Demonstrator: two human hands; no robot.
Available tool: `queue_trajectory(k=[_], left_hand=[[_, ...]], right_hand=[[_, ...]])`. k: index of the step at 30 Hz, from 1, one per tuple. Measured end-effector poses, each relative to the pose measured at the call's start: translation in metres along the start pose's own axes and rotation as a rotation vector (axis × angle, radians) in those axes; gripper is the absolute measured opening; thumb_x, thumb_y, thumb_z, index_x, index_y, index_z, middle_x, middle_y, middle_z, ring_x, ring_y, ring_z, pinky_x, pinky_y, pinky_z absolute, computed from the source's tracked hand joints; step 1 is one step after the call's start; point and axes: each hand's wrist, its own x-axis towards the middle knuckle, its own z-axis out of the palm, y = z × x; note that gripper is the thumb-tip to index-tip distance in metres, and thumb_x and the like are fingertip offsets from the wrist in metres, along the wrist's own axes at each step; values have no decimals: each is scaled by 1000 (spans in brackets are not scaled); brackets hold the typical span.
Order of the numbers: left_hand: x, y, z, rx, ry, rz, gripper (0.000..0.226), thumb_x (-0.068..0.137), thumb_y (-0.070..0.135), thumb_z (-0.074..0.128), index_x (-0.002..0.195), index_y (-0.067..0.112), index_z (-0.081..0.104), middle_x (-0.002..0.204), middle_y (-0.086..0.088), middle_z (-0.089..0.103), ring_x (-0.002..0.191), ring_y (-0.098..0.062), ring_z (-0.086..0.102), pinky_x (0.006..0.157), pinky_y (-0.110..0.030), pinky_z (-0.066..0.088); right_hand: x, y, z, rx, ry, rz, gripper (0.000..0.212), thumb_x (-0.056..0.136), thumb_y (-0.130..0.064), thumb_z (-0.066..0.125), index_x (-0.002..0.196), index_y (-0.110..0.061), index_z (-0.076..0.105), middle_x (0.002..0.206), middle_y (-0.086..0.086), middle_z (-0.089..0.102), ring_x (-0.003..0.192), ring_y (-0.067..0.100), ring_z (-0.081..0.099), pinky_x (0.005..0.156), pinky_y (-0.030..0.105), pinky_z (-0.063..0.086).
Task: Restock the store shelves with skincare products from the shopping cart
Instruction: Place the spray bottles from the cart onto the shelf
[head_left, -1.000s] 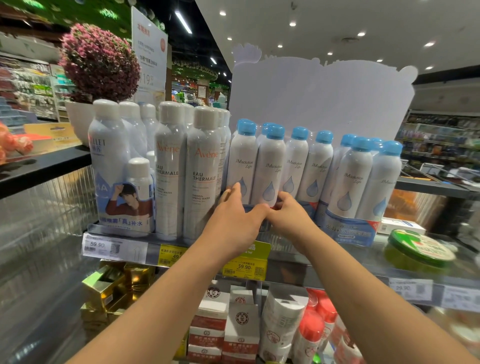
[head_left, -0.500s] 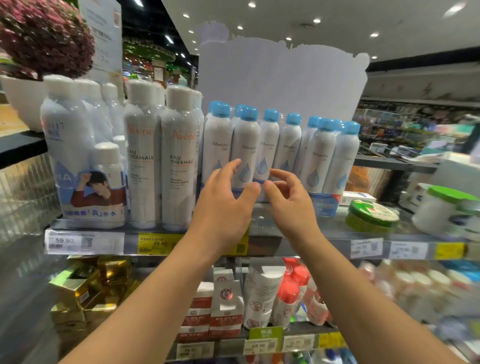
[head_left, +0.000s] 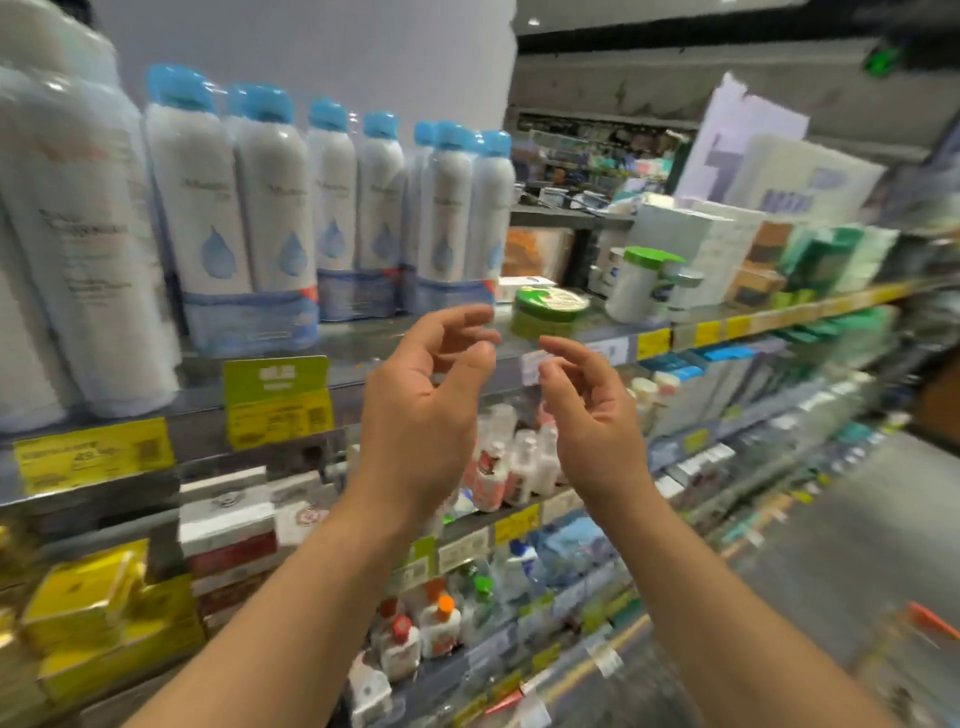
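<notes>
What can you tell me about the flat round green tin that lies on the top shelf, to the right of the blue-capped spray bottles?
The green tin is low and round, like a shallow jar lying flat on its base. Its lid is green with a pale printed label on top; the print is too blurred to read. It rests on the grey shelf near the front edge, between the blue-capped bottles and a white, green-lidded jar. Neither hand touches it.
</notes>
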Motion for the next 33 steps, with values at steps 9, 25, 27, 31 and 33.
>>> queue_trajectory(k=[9, 25, 27, 31, 33], left_hand=[[-59, -11, 112, -112, -391, -214, 28, 85, 32, 63, 111, 28, 73, 103, 1, 76, 95, -25, 71, 79, -36, 57], [-265, -2, 326, -92, -904, -582, 25, 79, 35, 71, 103, 30, 72, 106, -7, 76, 86, -19, 68, 77, -42, 54], [-277, -7, 338, -68, -937, -609, 19, 84, 34, 71, 102, 32, 72, 108, -7, 76, 88, -20, 68, 77, -41, 53], [-291, -26, 359, 5, -987, -624, 12, 99, 26, 65, 107, 33, 71, 111, -4, 75, 89, -18, 69, 75, -37, 54], [-294, -36, 372, 46, -1004, -625, 13, 98, 28, 65, 108, 34, 71, 110, 2, 75, 89, -16, 70, 78, -38, 55]], right_hand=[[-83, 7, -143, -163, 188, 132, 24, 90, -58, 59, 113, -55, 67, 107, 1, 67, 96, 18, 67, 80, 32, 56], [-303, -7, -398, -232, 673, 501, 14, 99, -36, 64, 106, -45, 72, 99, -3, 71, 86, 13, 69, 80, 43, 56], [-318, -3, -415, -229, 707, 554, 18, 103, -29, 61, 106, -42, 73, 101, -4, 73, 81, 8, 69, 80, 45, 56], [-338, 8, -437, -203, 752, 645, 17, 104, -29, 59, 108, -39, 72, 105, -1, 74, 89, 18, 72, 82, 48, 56], [-345, 15, -444, -189, 779, 688, 15, 103, -30, 60, 111, -36, 72, 105, 0, 74, 89, 18, 71, 86, 49, 56]])
